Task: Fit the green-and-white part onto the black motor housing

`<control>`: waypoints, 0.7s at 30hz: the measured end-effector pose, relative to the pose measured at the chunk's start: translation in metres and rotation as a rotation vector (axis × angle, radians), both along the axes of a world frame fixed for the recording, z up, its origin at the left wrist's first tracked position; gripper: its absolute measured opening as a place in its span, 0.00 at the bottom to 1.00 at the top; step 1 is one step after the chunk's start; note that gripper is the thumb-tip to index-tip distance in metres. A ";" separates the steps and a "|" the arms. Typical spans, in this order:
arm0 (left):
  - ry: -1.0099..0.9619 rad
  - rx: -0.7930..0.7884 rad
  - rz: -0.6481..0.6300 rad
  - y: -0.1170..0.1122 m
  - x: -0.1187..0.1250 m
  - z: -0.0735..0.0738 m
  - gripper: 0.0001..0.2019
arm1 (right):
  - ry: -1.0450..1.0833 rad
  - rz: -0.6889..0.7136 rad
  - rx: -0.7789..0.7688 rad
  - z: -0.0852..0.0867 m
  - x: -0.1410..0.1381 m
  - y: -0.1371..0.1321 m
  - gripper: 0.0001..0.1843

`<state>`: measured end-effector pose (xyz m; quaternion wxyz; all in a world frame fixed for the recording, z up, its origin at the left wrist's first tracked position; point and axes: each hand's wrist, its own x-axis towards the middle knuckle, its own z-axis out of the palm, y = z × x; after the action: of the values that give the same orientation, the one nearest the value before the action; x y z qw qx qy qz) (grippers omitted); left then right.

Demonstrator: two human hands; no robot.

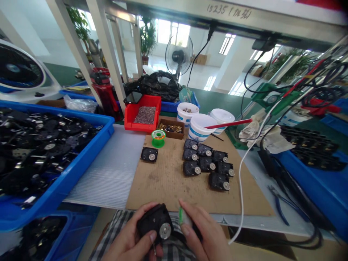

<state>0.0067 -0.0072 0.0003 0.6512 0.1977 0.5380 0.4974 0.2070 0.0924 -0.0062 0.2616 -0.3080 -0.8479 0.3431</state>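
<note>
My left hand [136, 237] is closed around a black boxy part [152, 221] with a round silver disc, held low in front of the table edge. A thin metal pin or shaft sticks down near my left thumb. My right hand [203, 230] is closed on a pale handle with a green end [183, 217], just right of the black part; my fingers hide most of it, so its kind is unclear. Several similar black parts with silver discs [208, 165] stand in a group on the cardboard sheet [160, 185]. Another single one [149, 154] lies to their left.
Behind are a green spool [158, 138], a red bin [127, 121] of small metal pieces, a box of brass-coloured parts [171, 135] and white buckets [199, 132]. Blue trays [107, 127] flank the table. A white cable [240, 188] and pliers [280, 208] lie at right.
</note>
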 end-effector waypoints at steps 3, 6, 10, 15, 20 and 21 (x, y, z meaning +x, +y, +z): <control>0.020 -0.018 0.017 0.001 -0.002 -0.001 0.36 | -0.062 0.130 0.289 -0.003 0.004 -0.004 0.24; 0.005 -0.024 0.050 0.002 -0.002 -0.003 0.35 | -0.106 0.123 0.468 0.002 -0.003 -0.006 0.22; 0.002 0.006 0.051 0.002 -0.003 -0.004 0.35 | -0.029 0.017 0.575 0.016 -0.018 -0.006 0.20; -0.019 -0.003 0.072 0.003 -0.002 0.002 0.32 | -0.004 0.025 0.546 0.022 -0.020 -0.006 0.19; 0.012 -0.014 0.125 0.004 0.002 0.006 0.31 | -0.096 0.109 0.431 0.017 -0.017 -0.010 0.19; 0.029 -0.022 0.128 0.004 0.002 0.007 0.31 | -0.100 0.098 0.432 0.017 -0.017 -0.011 0.20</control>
<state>0.0082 -0.0031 0.0069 0.6123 0.1632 0.5644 0.5290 0.1899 0.0818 0.0104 0.2620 -0.2198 -0.9277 0.1499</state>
